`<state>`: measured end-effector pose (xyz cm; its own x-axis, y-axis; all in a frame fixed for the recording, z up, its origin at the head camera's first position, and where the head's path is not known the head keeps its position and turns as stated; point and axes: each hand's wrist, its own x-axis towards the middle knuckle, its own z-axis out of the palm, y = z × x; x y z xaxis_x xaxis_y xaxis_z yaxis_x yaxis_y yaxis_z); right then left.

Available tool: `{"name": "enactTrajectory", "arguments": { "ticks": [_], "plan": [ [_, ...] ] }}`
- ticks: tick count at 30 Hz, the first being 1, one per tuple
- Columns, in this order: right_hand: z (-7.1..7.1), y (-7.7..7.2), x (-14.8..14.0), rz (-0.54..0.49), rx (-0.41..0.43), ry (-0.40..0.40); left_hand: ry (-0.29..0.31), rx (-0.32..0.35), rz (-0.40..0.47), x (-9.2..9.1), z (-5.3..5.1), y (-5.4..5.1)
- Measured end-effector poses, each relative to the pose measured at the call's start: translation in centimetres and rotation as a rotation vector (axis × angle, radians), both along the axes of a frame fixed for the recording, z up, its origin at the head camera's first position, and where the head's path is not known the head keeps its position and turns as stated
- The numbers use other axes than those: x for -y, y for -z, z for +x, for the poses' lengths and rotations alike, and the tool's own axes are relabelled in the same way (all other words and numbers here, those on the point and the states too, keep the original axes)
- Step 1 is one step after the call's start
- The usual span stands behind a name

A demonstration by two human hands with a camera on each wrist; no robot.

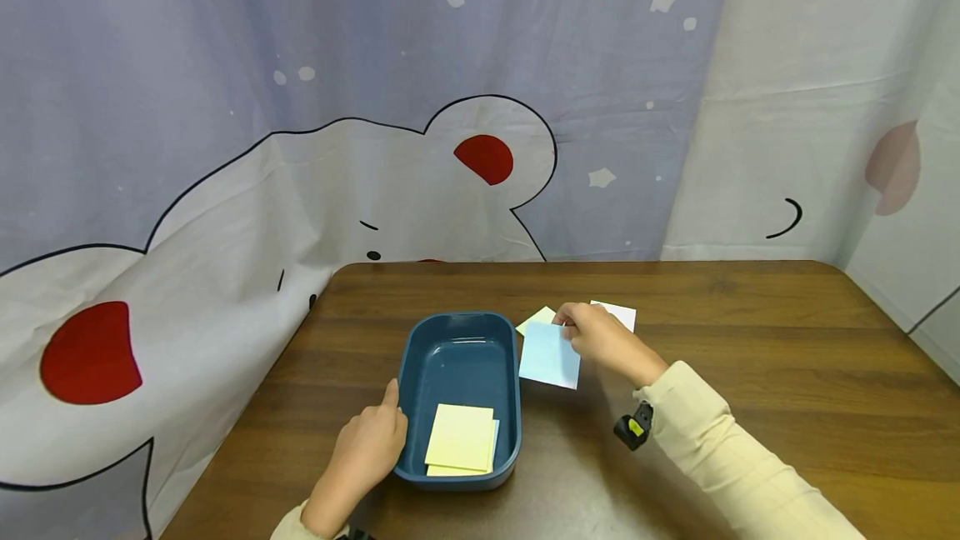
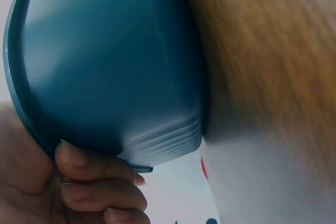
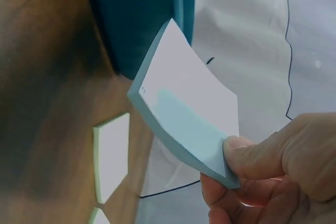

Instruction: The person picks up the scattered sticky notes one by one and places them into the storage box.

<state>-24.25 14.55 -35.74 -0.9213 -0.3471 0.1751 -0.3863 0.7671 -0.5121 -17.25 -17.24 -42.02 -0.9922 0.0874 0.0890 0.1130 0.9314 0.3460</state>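
A pad of light blue sticky notes [image 1: 550,355] is raised above the table, tilted, beside the right wall of a blue plastic bin [image 1: 407,382]. My right hand [image 1: 603,342] pinches one corner of it between thumb and fingers; the right wrist view shows the pad [image 3: 184,98] bending slightly. At the bin's left side my left hand [image 1: 367,444] holds the rim, its index finger pointing forward along it. Curled fingers [image 2: 100,192] lie under the rim in the left wrist view. Inside the bin, yellow sticky notes [image 1: 460,437] lie over a light blue piece at the near end.
Behind the right hand, a pale yellow note pad [image 1: 537,319] and a white one [image 1: 618,315] lie on the wooden table [image 1: 750,373], both partly covered. A printed curtain [image 1: 360,190] hangs behind the table's far edge.
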Motion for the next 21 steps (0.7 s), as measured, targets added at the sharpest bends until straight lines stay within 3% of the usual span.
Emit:
{"name": "enactTrajectory", "arguments": {
  "ticks": [11,21],
  "plan": [
    [-0.4,-2.4,0.7,-0.025,-0.018,0.016,-0.002,0.009,0.003,0.0,-0.1,0.0],
    [-1.0,-2.7,3.9,-0.064,0.009,-0.004,0.003,-0.002,0.000,0.0,0.0,0.1]
  ]
}}
